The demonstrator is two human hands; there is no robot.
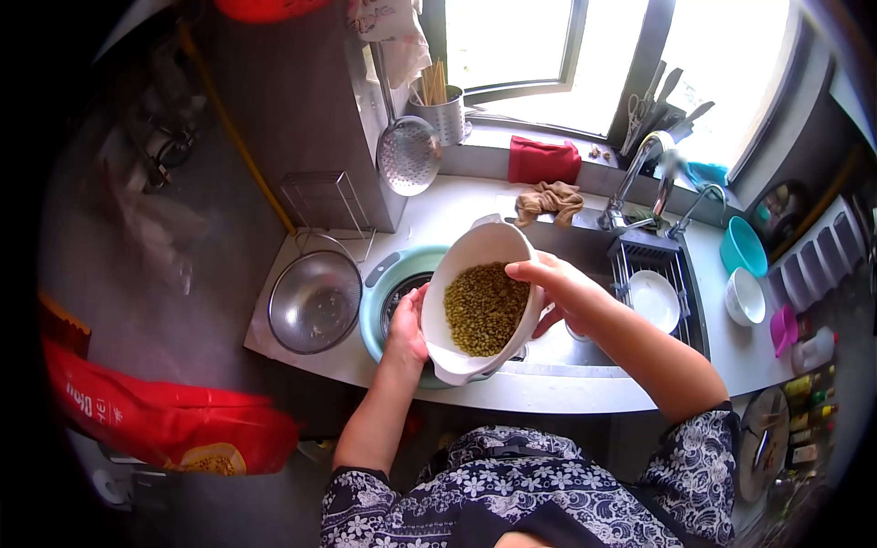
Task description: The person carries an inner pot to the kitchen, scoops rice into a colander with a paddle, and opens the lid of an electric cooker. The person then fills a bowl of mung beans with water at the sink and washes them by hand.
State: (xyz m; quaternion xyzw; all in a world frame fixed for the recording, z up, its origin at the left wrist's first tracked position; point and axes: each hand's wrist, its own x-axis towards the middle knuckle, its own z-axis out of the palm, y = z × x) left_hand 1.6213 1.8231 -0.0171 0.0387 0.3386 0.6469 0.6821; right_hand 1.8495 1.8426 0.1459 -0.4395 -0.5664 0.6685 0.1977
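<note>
A white bowl (445,274) with small handles, tilted toward the left, holds many small green-brown beans or grains (486,309). On its left side my left hand (407,327) grips the wall. My right hand (551,290) clasps the opposite rim, its thumb over the edge near the beans. Beneath the bowl, partly hidden by it and my left hand, a light teal basin (373,304) with a dark interior rests on the white counter (585,395). A metal mesh strainer (315,301) lies to the left of the basin.
The sink (585,251) with a faucet (626,187) is on the right, with a white plate (654,301) in a rack. A brown cloth (549,203) lies behind it. A perforated ladle (408,155) hangs at the back. A red bag (174,411) is at lower left.
</note>
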